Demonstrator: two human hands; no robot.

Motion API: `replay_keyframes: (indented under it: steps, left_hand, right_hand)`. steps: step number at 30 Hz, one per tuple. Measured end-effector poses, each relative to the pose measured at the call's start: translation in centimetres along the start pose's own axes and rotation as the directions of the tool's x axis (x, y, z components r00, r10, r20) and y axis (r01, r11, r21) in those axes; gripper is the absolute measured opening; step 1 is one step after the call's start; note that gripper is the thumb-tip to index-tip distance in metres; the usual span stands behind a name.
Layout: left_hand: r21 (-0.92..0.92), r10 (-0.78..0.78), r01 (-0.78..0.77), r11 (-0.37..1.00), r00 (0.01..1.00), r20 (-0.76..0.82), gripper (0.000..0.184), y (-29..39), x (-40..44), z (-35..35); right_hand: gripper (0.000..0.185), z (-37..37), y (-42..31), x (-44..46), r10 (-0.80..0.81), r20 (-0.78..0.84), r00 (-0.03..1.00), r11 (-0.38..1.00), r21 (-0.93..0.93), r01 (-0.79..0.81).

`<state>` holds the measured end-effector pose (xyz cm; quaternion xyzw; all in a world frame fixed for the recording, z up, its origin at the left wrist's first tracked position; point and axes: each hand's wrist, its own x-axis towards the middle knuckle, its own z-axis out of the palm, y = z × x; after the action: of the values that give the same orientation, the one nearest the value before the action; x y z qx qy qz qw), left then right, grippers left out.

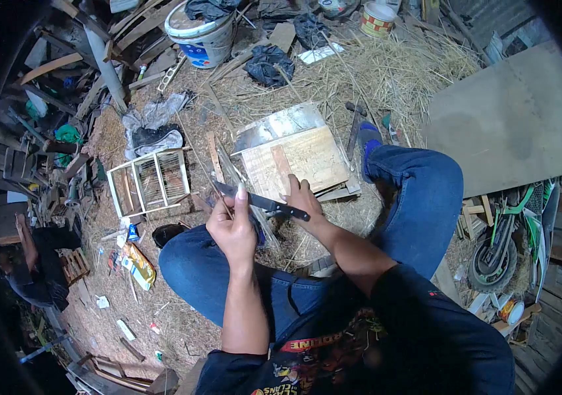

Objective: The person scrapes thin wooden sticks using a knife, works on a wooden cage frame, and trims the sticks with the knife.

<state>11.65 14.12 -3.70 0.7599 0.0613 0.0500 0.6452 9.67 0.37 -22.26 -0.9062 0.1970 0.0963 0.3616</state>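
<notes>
Raised in front of my lap, my left hand [231,227] is closed on a knife [291,210], its thumb pressed against the dark blade. The knife's black riveted handle sticks out to the right, in front of my right wrist. A thin stick also shows by the left fingers; whether it is held I cannot tell. My right hand [304,199] reaches forward over a pale wooden board [320,155]. Its thumb and fingers are around the near end of a narrow reddish-brown wooden strip [281,160], which lies on that board.
A small slatted wooden frame [149,183] lies to the left. A hammer [355,125] rests by my foot. Farther back stand a white bucket [198,36] and a black plastic bag [269,64]. A large panel [511,118] leans at right. Another person [34,263] sits far left.
</notes>
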Motion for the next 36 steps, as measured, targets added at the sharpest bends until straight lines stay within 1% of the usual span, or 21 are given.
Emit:
replay_keyframes:
  steps: [2,4,5,7,8,9,10,11,12,14,15,16,20,21,24,26,30,32,33,34,36]
  left_hand:
    - [-0.006,0.005,-0.005,1.000,1.000,0.005,0.032,0.0,0.0,-0.1]
    - [0.006,0.014,-0.014,1.000,0.999,0.030,0.038,-0.2,-0.1,-0.2]
    - [0.001,0.017,-0.017,1.000,0.999,0.030,0.038,-0.2,-0.1,-0.3]
    - [0.016,0.048,-0.049,0.999,0.997,0.063,0.038,-0.3,-0.2,-0.2]
    - [0.004,0.052,-0.053,0.999,0.996,0.068,0.038,-0.2,-0.3,-0.1]
    - [-0.001,0.033,-0.033,0.999,0.996,0.081,0.037,-0.2,-0.4,-0.1]
    - [-0.005,0.015,-0.014,1.000,0.995,0.096,0.037,0.0,-0.6,-0.1]
    - [-0.014,0.019,-0.018,1.000,0.994,0.104,0.037,0.1,-0.8,0.0]
    - [-0.017,0.032,-0.030,0.999,0.993,0.118,0.037,0.3,-0.9,0.2]
    - [-0.029,0.053,-0.049,0.998,0.989,0.140,0.037,0.4,-1.1,0.3]
    - [-0.036,0.070,-0.065,0.997,0.987,0.145,0.037,-0.1,-1.1,0.4]
    - [-0.043,0.086,-0.081,0.996,0.985,0.150,0.037,-0.1,-1.2,0.5]
    - [-0.099,0.106,-0.088,0.991,0.975,0.196,0.037,1.2,-2.1,0.5]
    - [-0.123,0.111,-0.087,0.989,0.972,0.206,0.036,1.4,-2.1,0.6]
    - [-0.143,0.140,-0.110,0.984,0.966,0.219,0.036,1.9,-2.4,0.6]
    - [-0.207,0.167,-0.121,0.971,0.960,0.223,0.037,1.9,-2.5,0.9]
    - [-0.183,0.186,-0.142,0.973,0.950,0.250,0.040,2.6,-2.8,2.5]
    - [-0.179,0.104,-0.043,0.983,0.933,0.346,0.042,3.9,-3.7,4.0]
    - [-0.179,0.110,-0.044,0.983,0.919,0.379,0.042,4.0,-4.1,4.9]
    - [-0.172,0.122,-0.053,0.984,0.898,0.423,0.041,4.3,-4.6,5.5]
    - [-0.160,0.068,0.013,0.987,0.869,0.491,0.041,4.9,-5.8,6.8]
  right_hand:
    - [0.064,-0.8,0.4,-0.5,-0.002,0.026,1.000,1.000,0.009,0.001]
    - [0.060,-1.7,0.3,-0.7,0.036,0.075,0.997,0.993,0.110,-0.044]
    - [0.060,-1.5,0.8,-0.6,0.035,0.070,0.997,0.993,0.108,-0.042]
    - [0.054,-1.6,2.0,-0.2,-0.059,-0.026,0.998,0.981,0.181,0.063]
    - [0.054,-2.0,2.8,-0.1,-0.057,-0.037,0.998,0.983,0.174,0.063]
    - [0.051,-3.6,2.3,-0.5,0.042,0.049,0.998,0.896,0.440,-0.059]
    - [0.048,-5.2,1.7,-0.9,0.111,0.156,0.981,0.726,0.662,-0.187]
    - [0.043,-6.5,1.0,-1.4,0.182,0.137,0.974,0.661,0.716,-0.224]
    - [0.043,-7.9,0.8,-2.1,0.186,0.124,0.975,0.663,0.716,-0.218]
    - [0.046,-11.3,0.8,-4.0,0.200,0.081,0.976,0.624,0.758,-0.191]
    - [0.044,-13.4,-0.2,-5.6,0.217,0.044,0.975,0.586,0.793,-0.166]
    - [0.044,-14.7,-0.1,-6.9,0.221,0.030,0.975,0.587,0.794,-0.157]
    - [0.041,-20.1,0.3,-12.4,0.207,-0.094,0.974,0.551,0.834,-0.037]
    - [0.040,-21.2,0.2,-13.8,0.228,-0.125,0.966,0.535,0.844,-0.017]
    - [0.044,-24.0,0.8,-17.0,0.209,-0.246,0.946,0.580,0.811,0.083]
    - [0.045,-25.5,0.8,-18.2,0.194,-0.271,0.943,0.589,0.801,0.109]
    - [0.043,-26.8,0.2,-19.4,0.190,-0.333,0.924,0.616,0.773,0.152]
    - [0.041,-27.1,0.4,-20.2,0.159,-0.392,0.906,0.705,0.688,0.174]
    - [0.039,-27.0,0.7,-20.6,0.143,-0.461,0.876,0.723,0.653,0.225]
    - [0.039,-27.0,1.2,-21.1,0.153,-0.468,0.870,0.718,0.657,0.227]
    - [0.038,-27.0,2.1,-22.3,0.215,-0.475,0.853,0.702,0.683,0.204]
